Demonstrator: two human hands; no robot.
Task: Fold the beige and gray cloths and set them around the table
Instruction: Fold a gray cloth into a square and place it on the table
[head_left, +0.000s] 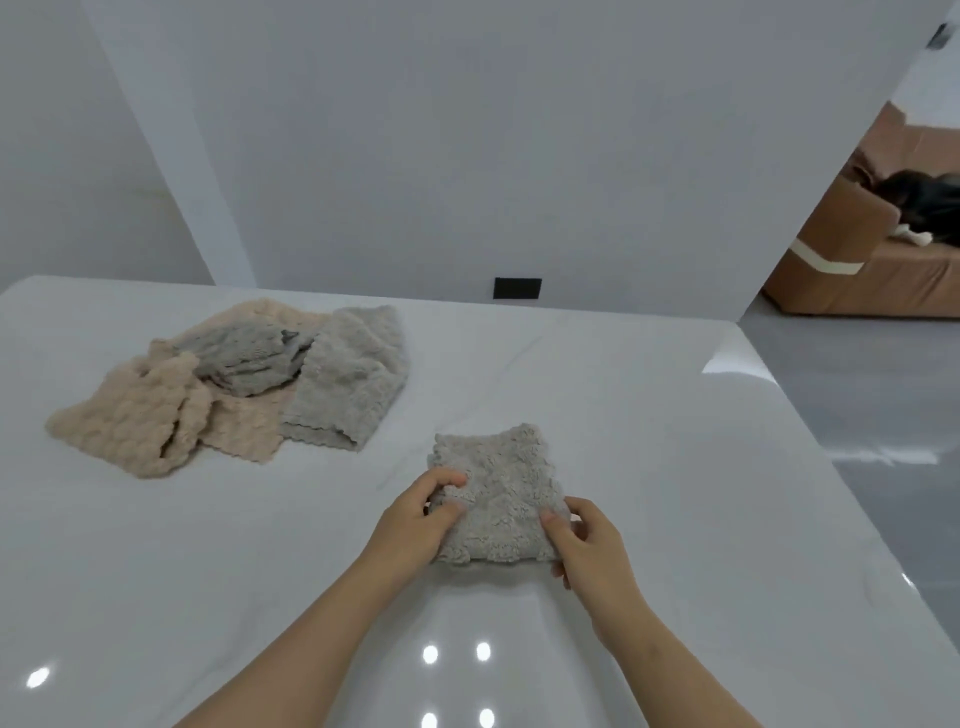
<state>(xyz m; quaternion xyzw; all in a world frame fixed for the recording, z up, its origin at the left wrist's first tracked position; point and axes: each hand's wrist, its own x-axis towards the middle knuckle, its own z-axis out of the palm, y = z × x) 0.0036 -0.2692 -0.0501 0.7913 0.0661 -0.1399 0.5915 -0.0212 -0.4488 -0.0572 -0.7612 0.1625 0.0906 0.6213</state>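
Note:
A folded gray fluffy cloth (501, 483) lies on the white table (649, 415) in front of me. My left hand (415, 519) pinches its near left edge between thumb and fingers. My right hand (582, 540) grips its near right corner. Farther left on the table sits a loose pile: a beige cloth (140, 415) spread and crumpled, a darker gray cloth (249, 361) bunched on top of it, and a light gray cloth (348, 379) lying beside them, partly doubled over.
The table's right edge (810, 441) drops to a glossy gray floor. A white wall with a black socket (517, 288) stands behind the table. A brown sofa (878, 275) with something dark on it is far right.

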